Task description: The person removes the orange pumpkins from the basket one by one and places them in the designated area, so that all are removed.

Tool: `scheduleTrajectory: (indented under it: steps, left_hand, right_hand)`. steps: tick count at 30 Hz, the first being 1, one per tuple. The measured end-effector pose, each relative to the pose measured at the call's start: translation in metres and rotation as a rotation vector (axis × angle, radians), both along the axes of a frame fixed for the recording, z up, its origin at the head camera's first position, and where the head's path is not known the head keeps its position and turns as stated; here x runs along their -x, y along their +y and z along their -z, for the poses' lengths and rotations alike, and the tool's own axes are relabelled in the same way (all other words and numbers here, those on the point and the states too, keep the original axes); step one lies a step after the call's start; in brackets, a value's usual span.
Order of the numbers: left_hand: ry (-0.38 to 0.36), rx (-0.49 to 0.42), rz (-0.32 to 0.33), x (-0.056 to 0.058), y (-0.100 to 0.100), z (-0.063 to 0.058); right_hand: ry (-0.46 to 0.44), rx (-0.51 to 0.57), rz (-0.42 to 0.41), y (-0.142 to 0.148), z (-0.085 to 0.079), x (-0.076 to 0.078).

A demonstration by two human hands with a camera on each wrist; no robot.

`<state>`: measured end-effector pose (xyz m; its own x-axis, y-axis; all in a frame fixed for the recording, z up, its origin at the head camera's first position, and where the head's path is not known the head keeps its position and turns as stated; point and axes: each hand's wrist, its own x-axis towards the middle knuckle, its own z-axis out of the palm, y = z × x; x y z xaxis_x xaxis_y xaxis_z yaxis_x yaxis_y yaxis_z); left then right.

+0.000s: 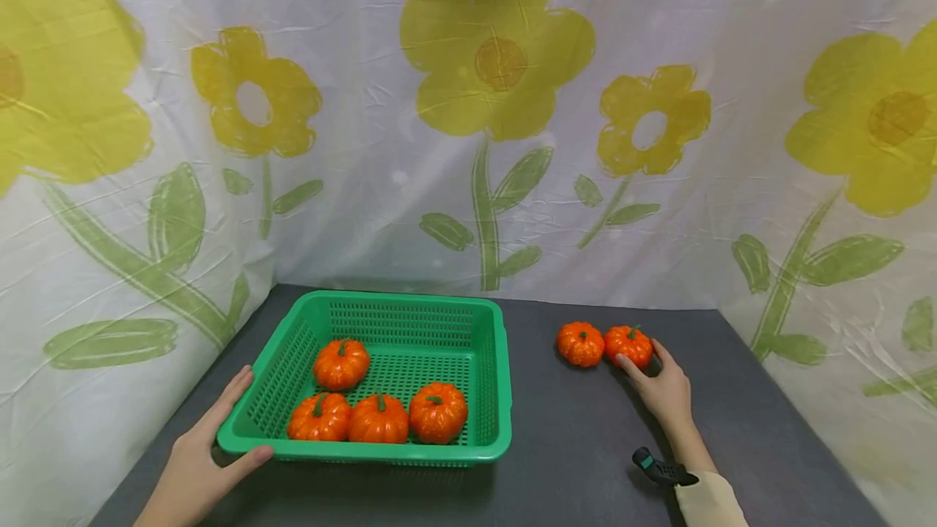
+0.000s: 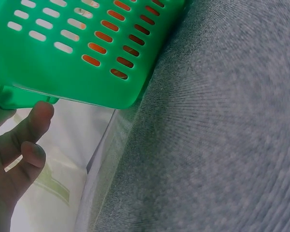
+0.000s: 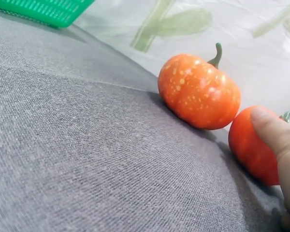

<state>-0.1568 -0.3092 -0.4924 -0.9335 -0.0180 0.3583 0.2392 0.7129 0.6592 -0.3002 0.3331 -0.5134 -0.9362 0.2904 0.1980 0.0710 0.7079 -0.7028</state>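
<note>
At the right of the head view, my right hand [image 1: 668,391] holds a small orange pumpkin [image 1: 627,343] between thumb and fingers. In the right wrist view the thumb [image 3: 275,133] lies against that pumpkin's side; the other fingers are mostly hidden. A second, speckled pumpkin [image 3: 199,92] stands right beside it on the table. My left hand [image 1: 198,462] is at the front left corner of a green plastic basket [image 1: 366,451], its fingers spread and fairly straight along the rim. Several more orange pumpkins [image 1: 378,419] with green stems sit inside the basket.
The dark grey cloth-covered table [image 1: 564,446] carries the basket at left and two pumpkins at right. A white curtain [image 1: 351,210] printed with yellow flowers encloses the back and sides. A black strap device [image 1: 662,468] is worn on the right wrist.
</note>
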Motion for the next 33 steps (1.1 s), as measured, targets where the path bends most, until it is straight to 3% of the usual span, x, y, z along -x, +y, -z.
scheduleTrajectory:
  steps: [8,18,26,33]
  left_hand:
    - [0.018,0.008,0.001,0.0,0.0,0.0]
    - [0.02,0.003,0.004,0.0,0.0,-0.001]
    - [0.069,0.015,0.012,-0.001,0.001,-0.001]
    - [0.079,0.015,0.011,0.0,0.001,-0.001]
  right_hand:
    - [-0.002,0.026,0.01,-0.001,-0.001,-0.002]
    - [0.088,0.144,0.089,-0.004,-0.005,-0.006]
    - [0.175,0.223,0.127,0.0,-0.015,-0.009]
    - [0.199,0.221,0.127,-0.001,-0.029,-0.011]
